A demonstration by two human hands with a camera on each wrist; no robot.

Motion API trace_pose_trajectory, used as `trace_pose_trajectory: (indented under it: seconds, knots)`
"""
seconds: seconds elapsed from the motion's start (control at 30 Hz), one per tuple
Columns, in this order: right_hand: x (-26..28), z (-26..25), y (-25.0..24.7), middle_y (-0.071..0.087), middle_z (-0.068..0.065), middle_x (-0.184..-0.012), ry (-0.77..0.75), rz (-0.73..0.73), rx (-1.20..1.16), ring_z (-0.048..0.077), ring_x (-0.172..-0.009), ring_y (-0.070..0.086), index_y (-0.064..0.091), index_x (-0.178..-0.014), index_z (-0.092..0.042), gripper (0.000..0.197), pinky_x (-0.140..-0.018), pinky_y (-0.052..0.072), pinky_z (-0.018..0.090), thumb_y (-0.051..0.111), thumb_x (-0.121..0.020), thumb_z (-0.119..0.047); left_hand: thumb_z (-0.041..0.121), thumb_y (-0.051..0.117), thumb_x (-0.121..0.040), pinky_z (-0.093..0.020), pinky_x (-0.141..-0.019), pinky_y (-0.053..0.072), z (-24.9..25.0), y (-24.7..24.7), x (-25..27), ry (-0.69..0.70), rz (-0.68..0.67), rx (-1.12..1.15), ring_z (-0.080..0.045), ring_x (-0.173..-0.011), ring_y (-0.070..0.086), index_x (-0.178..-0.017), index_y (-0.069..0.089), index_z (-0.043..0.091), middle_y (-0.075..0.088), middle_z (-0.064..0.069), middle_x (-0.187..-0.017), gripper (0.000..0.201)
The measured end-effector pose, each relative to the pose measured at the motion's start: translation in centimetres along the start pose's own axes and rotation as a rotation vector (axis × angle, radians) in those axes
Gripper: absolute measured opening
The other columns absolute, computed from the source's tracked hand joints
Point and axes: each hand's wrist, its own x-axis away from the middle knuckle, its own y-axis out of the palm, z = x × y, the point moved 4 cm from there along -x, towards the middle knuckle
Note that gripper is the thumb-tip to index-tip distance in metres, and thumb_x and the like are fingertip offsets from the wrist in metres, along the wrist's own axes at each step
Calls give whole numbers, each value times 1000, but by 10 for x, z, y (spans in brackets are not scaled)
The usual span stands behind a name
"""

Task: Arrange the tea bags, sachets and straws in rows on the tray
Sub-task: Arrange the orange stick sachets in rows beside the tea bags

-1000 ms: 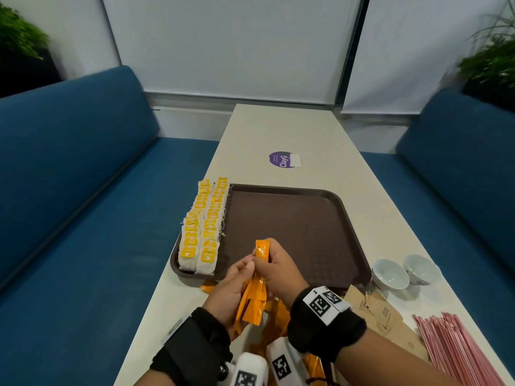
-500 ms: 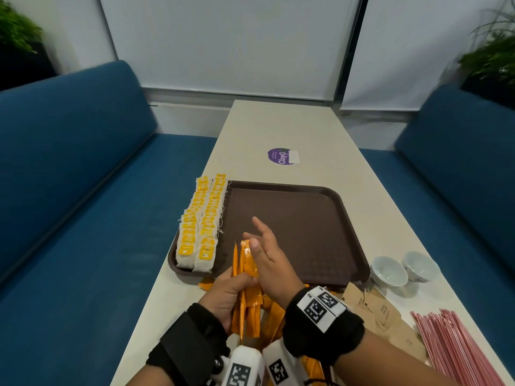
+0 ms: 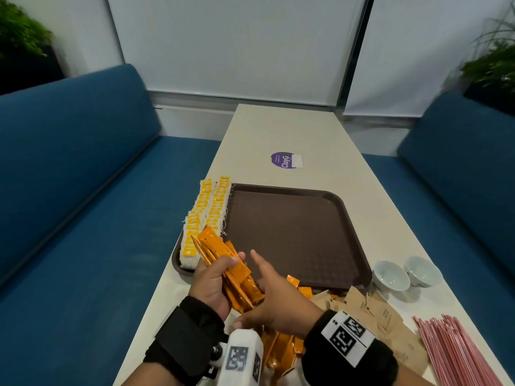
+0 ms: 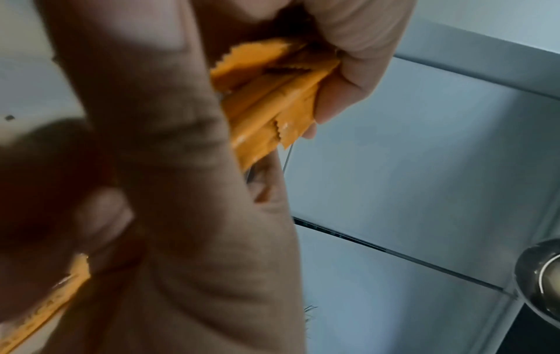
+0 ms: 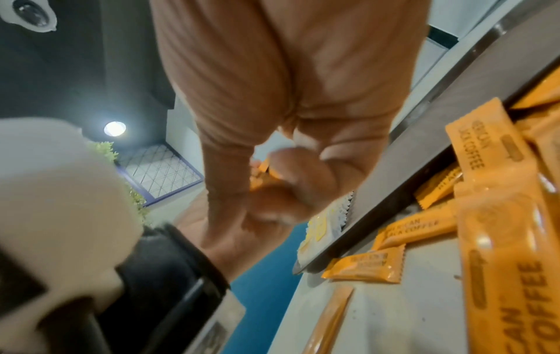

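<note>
My left hand grips a bundle of orange coffee sachets, tilted so its top end hangs over the tray's near left corner. The left wrist view shows the fingers curled round those sachets. Beside the bundle's lower end, my right hand is open with the fingers stretched forward and holds nothing. The brown tray carries two rows of yellow-tagged tea bags along its left side. Loose orange sachets lie on the table under my hands, and they also show in the right wrist view.
Brown paper sachets lie right of my hands, with a pile of pink straws at the near right edge. Two small white cups stand beside the tray's near right corner. A purple sticker sits behind the tray. Blue benches flank the table.
My right hand has let go of the sachet it pinched at the bundle's top and opened. The left hand has tilted the bundle from upright to leaning left toward the tea bags.
</note>
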Motion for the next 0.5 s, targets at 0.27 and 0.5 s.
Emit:
trace_pose_trajectory:
  seconds: [0.27,0.5]
  knots:
    - [3,-2,4,38,-3,-147,-23,-7,-91,16,-122,50,12,-149,-30,110,-88,42,19,84,-67,-20,0,54,-85,-44,-70,51,-14,-2,10,-87,-57,-74,-38,-89,63,-117,55,8,65,-20,-98,33]
    - [5,-6,-22,69,3,-83,-57,68,-275,10,-65,65,57,-105,-16,13,-49,49,21,59,-92,-19,9,51,-89,-49,-74,48,-2,-6,3,-85,-73,14,-37,-92,60,-126,51,8,63,-21,-106,37]
